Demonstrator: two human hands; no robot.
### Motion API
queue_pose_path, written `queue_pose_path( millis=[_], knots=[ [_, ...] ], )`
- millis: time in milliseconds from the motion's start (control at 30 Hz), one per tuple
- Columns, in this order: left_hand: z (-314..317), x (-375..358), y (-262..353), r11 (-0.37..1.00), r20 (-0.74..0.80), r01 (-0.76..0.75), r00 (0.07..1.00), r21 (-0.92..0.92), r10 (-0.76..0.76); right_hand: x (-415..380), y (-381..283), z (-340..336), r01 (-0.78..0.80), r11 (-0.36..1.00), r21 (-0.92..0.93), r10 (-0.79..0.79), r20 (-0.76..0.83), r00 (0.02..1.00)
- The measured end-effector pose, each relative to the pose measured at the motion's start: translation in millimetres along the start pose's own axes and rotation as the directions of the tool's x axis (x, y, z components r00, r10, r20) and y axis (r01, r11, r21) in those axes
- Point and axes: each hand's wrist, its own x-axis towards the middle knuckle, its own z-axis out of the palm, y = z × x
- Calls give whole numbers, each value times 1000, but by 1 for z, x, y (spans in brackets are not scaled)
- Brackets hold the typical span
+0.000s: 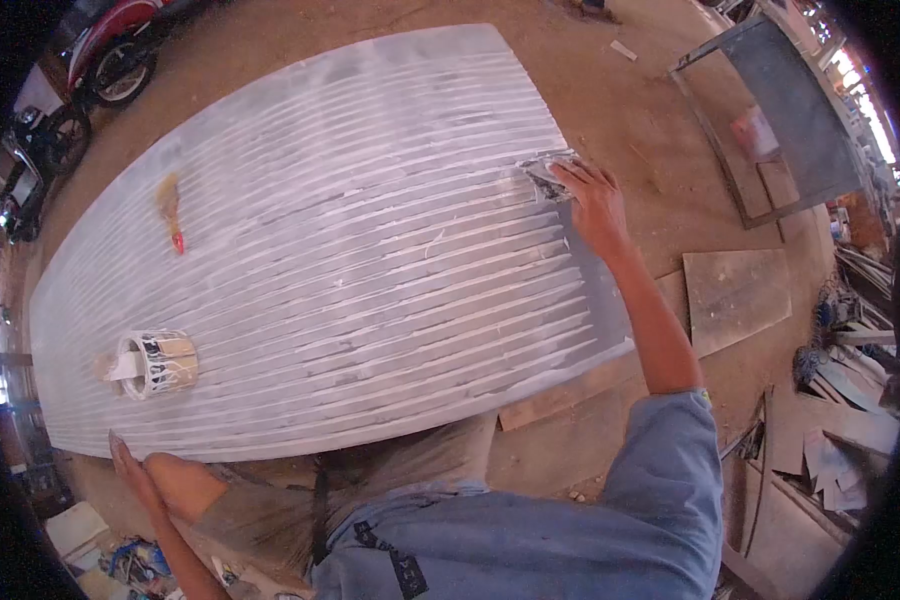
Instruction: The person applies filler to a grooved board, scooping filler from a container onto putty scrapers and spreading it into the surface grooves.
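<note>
A long ribbed panel, streaked with white and grey, spreads out in front of me. My right hand presses a crumpled grey-white rag onto the ribs at the panel's right edge. At the near left edge, my left hand rests with its fingers stretched out against the rim, holding nothing. Just beyond it stands a paint-smeared tub with a white scraper-like piece at its mouth. A brush with a red tip and pale bristles lies farther up the panel.
Motorbikes are parked at the far left. On the ground to the right lie a dark metal frame and a flat board. Scrap pieces and rods are heaped at the lower right.
</note>
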Motion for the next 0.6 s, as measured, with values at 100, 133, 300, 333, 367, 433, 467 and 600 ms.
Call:
queue_pose_path(
  millis=[100,133,300,333,367,433,467,600],
  knots=[
    [0,12,-22,1000,44,-10,999,-10,11,11,11,16,-10,1000,-17,10,-30,1000],
    [0,13,-21,999,44,-16,999,41,14,14,14,21,-15,999,-36,14,-36,999],
    [-3,4,-1,996,62,22,998,87,-28,9,20,21,-54,999,5,54,55,997],
    [-1,5,-9,994,41,49,998,102,-53,8,19,15,-65,998,12,63,95,993],
    [0,5,-16,990,21,75,997,117,-78,5,19,12,-68,998,8,67,102,993],
    [2,8,-9,996,39,47,998,80,-50,-2,19,6,-57,998,36,53,107,993],
    [3,8,-6,999,46,16,999,45,-18,-5,19,4,-59,998,31,55,113,992],
    [-3,21,-43,998,88,-52,995,38,48,-19,13,1,-38,999,8,37,85,996]
  ],
)
